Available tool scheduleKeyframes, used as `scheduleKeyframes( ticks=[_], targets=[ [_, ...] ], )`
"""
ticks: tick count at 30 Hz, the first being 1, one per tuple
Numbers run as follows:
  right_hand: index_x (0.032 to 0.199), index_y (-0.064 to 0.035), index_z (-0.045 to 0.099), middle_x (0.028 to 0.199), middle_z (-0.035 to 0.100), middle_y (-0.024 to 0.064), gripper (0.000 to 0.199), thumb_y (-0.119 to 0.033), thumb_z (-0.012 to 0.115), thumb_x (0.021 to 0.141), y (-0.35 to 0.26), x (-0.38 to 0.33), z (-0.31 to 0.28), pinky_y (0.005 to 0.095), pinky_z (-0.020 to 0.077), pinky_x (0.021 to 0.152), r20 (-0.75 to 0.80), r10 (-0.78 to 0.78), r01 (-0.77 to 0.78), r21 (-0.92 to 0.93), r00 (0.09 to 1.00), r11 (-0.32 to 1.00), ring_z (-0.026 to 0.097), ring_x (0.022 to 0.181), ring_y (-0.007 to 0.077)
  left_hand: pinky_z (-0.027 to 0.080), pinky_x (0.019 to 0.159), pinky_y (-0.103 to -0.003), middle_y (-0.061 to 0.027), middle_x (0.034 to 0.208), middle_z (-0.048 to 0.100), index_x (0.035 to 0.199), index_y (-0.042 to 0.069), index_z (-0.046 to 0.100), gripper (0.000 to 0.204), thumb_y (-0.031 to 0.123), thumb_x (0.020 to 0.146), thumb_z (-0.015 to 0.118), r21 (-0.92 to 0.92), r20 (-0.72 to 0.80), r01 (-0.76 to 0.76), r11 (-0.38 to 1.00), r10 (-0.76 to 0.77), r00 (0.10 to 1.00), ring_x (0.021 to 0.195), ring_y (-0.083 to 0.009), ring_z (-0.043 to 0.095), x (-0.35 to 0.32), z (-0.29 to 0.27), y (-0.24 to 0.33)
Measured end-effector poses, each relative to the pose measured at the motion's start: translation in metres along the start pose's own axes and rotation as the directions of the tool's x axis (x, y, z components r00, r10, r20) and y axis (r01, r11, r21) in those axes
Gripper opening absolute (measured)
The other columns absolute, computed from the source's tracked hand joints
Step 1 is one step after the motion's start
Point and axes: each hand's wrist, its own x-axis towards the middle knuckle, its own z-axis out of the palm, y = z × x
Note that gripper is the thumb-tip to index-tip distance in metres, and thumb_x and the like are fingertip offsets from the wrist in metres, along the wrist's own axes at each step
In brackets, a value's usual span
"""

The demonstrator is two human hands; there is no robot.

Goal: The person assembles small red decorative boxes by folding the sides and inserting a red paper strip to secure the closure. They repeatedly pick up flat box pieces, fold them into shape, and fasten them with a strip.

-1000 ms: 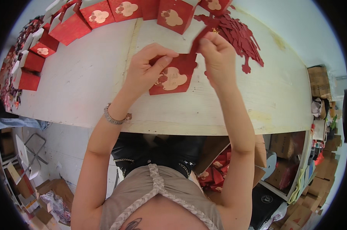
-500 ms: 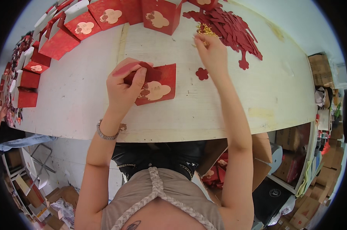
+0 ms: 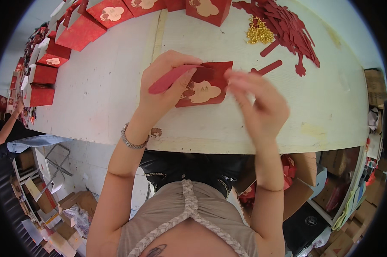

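Observation:
In front of me a red box [image 3: 224, 92] with a cream cloud-shaped patch lies on the table. My left hand [image 3: 165, 81] is closed at its left side, pinching a dark red strip [image 3: 168, 80] whose rounded end sticks out past the thumb. The strip's other part bends over the box's upper side, partly hidden by my fingers. Just off the box's right edge is my right hand [image 3: 264, 100], blurred, thumb and fingertips drawn together; what they hold is too small to make out. Behind it lies another red strip [image 3: 268, 67], partly covered.
A heap of small gold metal pieces [image 3: 260, 32] lies beside a pile of dark red flower-ended strips [image 3: 283, 25]. Red boxes [image 3: 80, 34] line the table's far left. Below the right table edge stands an open carton [image 3: 302, 171]. Another person's arm [image 3: 9, 124] shows far left.
My right hand has come back from the gold pieces toward the box, baring the heap. My left hand still holds the strip, its rounded end now showing more. The whole view has shifted.

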Motion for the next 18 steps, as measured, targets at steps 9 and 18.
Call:
scheduleKeyframes(
  ticks=[9,18],
  targets=[
    [0.082,-0.0019,0.068,0.085,0.068,0.0095,0.024,0.010,0.069,0.061,0.011,-0.020,0.040,0.0310,0.0530,0.062,-0.086,-0.269,0.265,-0.061,0.959,0.962,0.065,0.074,0.0246,0.051,0.067,-0.024,-0.0053,0.090,0.063,0.099,0.003,0.064,0.019,-0.004,0.081,0.063,-0.008,0.041,-0.032,0.999,0.032,0.999,0.078,-0.0144,0.062,0.000,0.001,0.001],
    [0.081,-0.0018,0.068,0.083,0.068,0.0100,0.024,0.009,0.070,0.060,0.008,-0.016,0.042,0.0318,0.0551,0.064,-0.062,-0.274,0.266,-0.120,0.960,0.956,0.067,0.075,0.0257,0.050,0.070,-0.028,-0.0086,0.096,0.065,0.096,0.004,0.063,0.017,-0.002,0.080,0.064,-0.156,0.048,-0.033,0.987,0.041,0.998,0.080,-0.0196,0.062,-0.005,0.002,-0.003]
  ],
)
